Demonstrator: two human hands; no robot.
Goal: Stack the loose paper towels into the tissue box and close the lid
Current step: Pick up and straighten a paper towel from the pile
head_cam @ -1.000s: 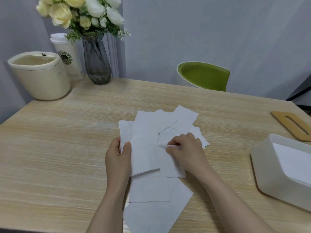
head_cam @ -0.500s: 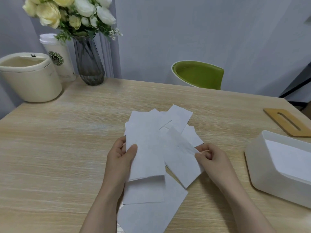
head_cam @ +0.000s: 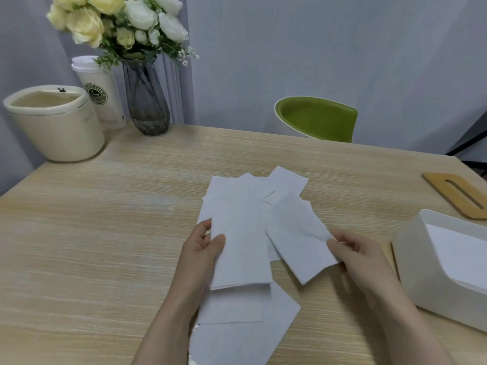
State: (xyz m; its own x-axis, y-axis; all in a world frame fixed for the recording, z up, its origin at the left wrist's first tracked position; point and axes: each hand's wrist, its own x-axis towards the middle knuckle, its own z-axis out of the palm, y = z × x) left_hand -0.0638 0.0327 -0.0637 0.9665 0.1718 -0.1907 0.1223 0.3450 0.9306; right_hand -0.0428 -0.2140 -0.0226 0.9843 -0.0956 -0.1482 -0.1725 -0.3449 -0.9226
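White paper towel (head_cam: pixel 297 241) in right hand (head_cam: pixel 354 256) slants up-left, lengthwise

Left hand (head_cam: pixel 201 248) thumb on top, pinching; right hand (head_cam: pixel 354 255) fingers (head_cam: pixel 336 246) curled, pinching; forearms reaching from near edge.

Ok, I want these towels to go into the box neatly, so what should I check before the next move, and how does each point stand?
1. Left hand has a firm hold on its towel stack: ok, thumb on top, fingers behind.
2. Right hand holds the single towel: ok, pinched at its edge.
3. Single towel squared up with the stack: not ok, it lies slanted beside it.
4. Tissue box open to take towels: ok, the wooden lid lies on the table behind it.
5. All loose towels gathered: not ok, several remain on the table.
6. Room left inside the box: cannot tell, though some paper is already in it.
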